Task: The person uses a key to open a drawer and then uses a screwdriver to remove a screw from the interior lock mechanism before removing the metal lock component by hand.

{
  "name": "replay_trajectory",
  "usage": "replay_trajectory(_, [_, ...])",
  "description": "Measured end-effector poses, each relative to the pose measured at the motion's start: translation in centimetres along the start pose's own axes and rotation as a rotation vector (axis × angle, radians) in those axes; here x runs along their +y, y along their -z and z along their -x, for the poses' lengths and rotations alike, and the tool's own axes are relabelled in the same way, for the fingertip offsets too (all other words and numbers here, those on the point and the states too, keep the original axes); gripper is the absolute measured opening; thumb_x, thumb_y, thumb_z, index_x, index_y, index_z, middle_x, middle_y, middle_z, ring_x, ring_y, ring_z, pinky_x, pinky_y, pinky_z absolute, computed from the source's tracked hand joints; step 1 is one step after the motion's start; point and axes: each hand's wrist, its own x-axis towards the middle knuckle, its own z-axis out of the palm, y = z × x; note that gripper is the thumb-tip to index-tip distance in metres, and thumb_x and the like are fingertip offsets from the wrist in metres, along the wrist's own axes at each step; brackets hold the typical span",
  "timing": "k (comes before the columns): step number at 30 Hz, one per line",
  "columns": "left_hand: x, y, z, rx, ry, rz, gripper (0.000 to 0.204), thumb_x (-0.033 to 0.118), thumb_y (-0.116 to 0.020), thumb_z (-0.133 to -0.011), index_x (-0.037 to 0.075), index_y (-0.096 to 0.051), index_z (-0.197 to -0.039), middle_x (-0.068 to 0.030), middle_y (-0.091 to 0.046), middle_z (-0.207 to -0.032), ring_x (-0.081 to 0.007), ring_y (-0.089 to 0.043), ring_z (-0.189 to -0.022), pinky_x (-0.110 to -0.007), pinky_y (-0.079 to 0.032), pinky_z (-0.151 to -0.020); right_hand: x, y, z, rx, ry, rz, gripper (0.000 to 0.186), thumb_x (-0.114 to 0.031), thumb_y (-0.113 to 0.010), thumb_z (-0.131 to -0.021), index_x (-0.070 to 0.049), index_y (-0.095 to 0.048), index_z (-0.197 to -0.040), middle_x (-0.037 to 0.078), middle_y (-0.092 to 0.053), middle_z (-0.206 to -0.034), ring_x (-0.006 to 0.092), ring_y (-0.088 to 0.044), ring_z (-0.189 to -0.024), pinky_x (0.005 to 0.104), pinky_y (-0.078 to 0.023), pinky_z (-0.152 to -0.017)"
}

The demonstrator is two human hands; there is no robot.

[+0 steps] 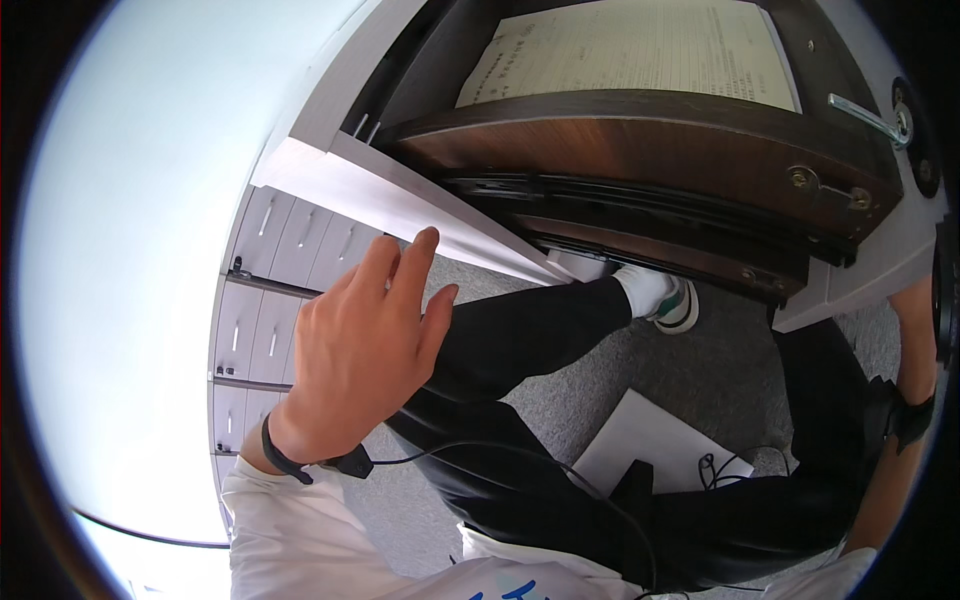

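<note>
My left hand (370,340) hangs in the air over my thigh, palm down, its fingers apart and nothing in it. Just beyond it runs the pale edge of the desk-like cabinet (400,205). At the right rim my right hand (910,300) reaches up along the cabinet's outer side; its fingers are hidden, and I cannot see whether it touches anything. In front of me a dark brown wooden drawer (620,140) stands pulled out. Inside it lies a stack of printed paper sheets (640,50). A thin metal rod (868,118) sticks out at the drawer's right.
Black drawer runners (640,205) and a lower brown panel (660,250) sit under the drawer. Grey filing drawers (270,230) line the left, below a white surface (150,250). My legs straddle the grey carpet, where a white flat sheet (640,440) lies beside a black cable (712,470).
</note>
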Motion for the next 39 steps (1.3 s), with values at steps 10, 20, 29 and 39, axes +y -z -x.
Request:
replay_trajectory(10, [0.1,-0.1,0.7,-0.083,0.002,0.147,0.027,0.023,-0.066,-0.091,0.008,-0.062,-0.113,-0.0072,-0.056,-0.081,-0.0233,-0.061,-0.058,-0.035,-0.047,-0.049,-4.5,-0.6,-1.3,0.023,-0.301,0.258,0.019,-0.015,-0.064,-0.093,-0.004,-0.063,-0.108,0.008,-0.054,-0.084,0.0196,-0.054,-0.070,0.0354,-0.044,-0.065])
replay_trajectory(20, [0.9,-0.5,1.6,-0.112,-0.091,0.251,0.037,0.020,-0.066,-0.091,0.011,-0.058,-0.126,-0.0084,-0.055,-0.085,-0.0244,-0.059,-0.062,-0.034,-0.047,-0.054,-7.2,-1.0,-10.8,-0.187,-0.012,0.186,0.039,-0.008,-0.062,-0.093,-0.003,-0.055,-0.131,0.019,-0.060,-0.122,0.0315,-0.064,-0.097,0.0405,-0.050,-0.090])
replay_trajectory(29, [1.4,-2.2,3.8,-0.131,-0.161,0.395,0.042,0.022,-0.066,-0.092,0.012,-0.054,-0.131,-0.0076,-0.052,-0.090,-0.0202,-0.060,-0.069,-0.031,-0.048,-0.056,-11.1,-5.8,-17.0,-0.301,-0.141,-0.174,0.057,-0.001,-0.068,-0.076,0.006,-0.051,-0.130,0.014,-0.039,-0.153,0.0348,-0.067,-0.090,0.0397,-0.055,-0.078])
replay_trajectory(39, [-1.0,-4.6,6.1,-0.236,-0.231,0.473,0.037,0.020,-0.065,-0.093,0.010,-0.056,-0.127,-0.0073,-0.048,-0.090,-0.0203,-0.059,-0.073,-0.031,-0.047,-0.058,-14.1,-8.1,-20.2,-0.428,-0.179,-0.073,0.043,0.004,-0.059,-0.071,0.010,-0.058,-0.113,0.015,-0.029,-0.158,0.0369,-0.068,-0.076,0.0418,-0.056,-0.073])
